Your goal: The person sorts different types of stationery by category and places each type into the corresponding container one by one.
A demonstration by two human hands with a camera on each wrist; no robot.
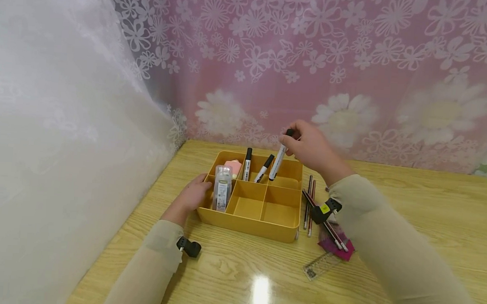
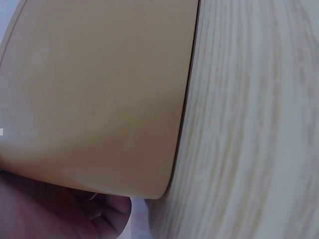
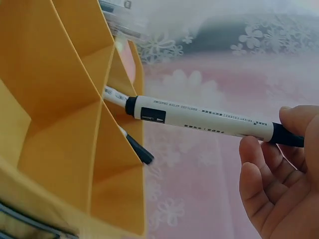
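A yellow desk organizer (image 1: 242,223) with several compartments sits on the table. My left hand (image 1: 194,193) grips its left side, thumb over the rim; in the left wrist view its curled fingers (image 2: 112,214) show past the edge of the organizer wall (image 2: 99,99). My right hand (image 1: 312,145) pinches a white marker (image 3: 204,119) by its black cap, tilted, its lower end over the back right compartment. Two more markers stand in the back middle compartment, one upright marker (image 1: 247,165) and one leaning marker (image 1: 264,169). A clear plastic case (image 1: 222,190) stands in the front left compartment.
A pink item (image 1: 233,166) lies in the back left compartment. Right of the organizer are several pencils (image 1: 311,208), a magenta pouch (image 1: 347,251) and a clear ruler (image 1: 321,266). A flowered curtain (image 1: 265,78) hangs behind the table; a white sheet (image 1: 58,134) hangs at the left.
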